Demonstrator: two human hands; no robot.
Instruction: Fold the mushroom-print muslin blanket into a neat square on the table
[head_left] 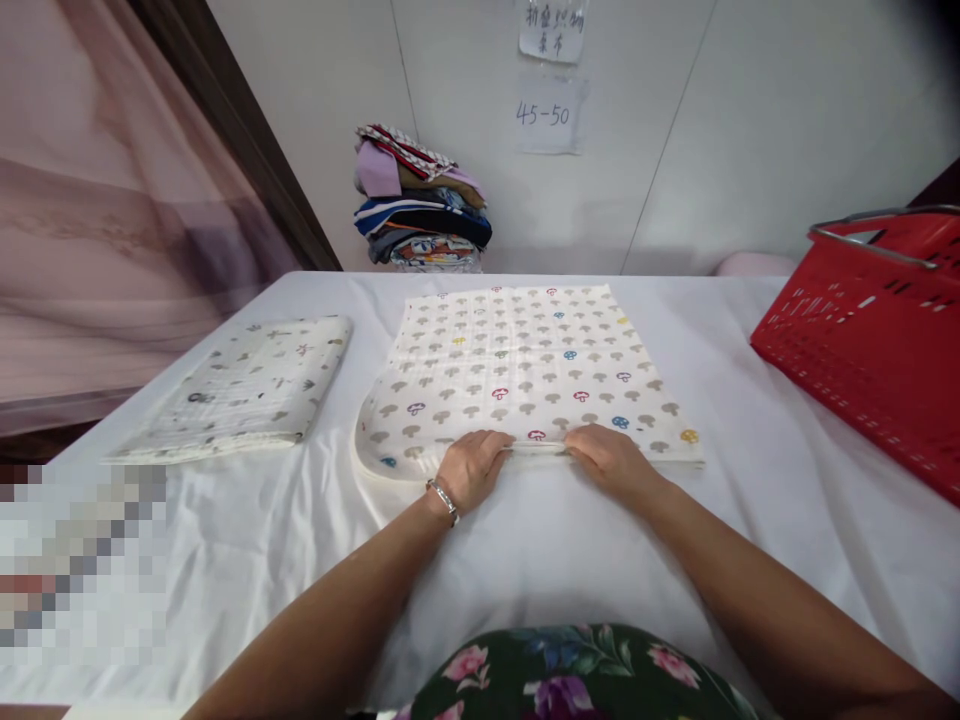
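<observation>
A white cloth printed with grey and coloured mushrooms lies folded in layers on the table in front of me. Its near left corner is rounded. My left hand, with a silver bracelet at the wrist, pinches the near edge of this cloth left of its middle. A short way to the right, my right hand grips the same edge, fingers closed over it. Between the two hands the edge is slightly raised and its layers show. The fingertips under the cloth are hidden.
Another folded white patterned cloth lies to the left on the white tablecloth. A red plastic basket with a metal handle stands at the right. Behind the table is a stack of folded fabrics. A pink curtain hangs at the left.
</observation>
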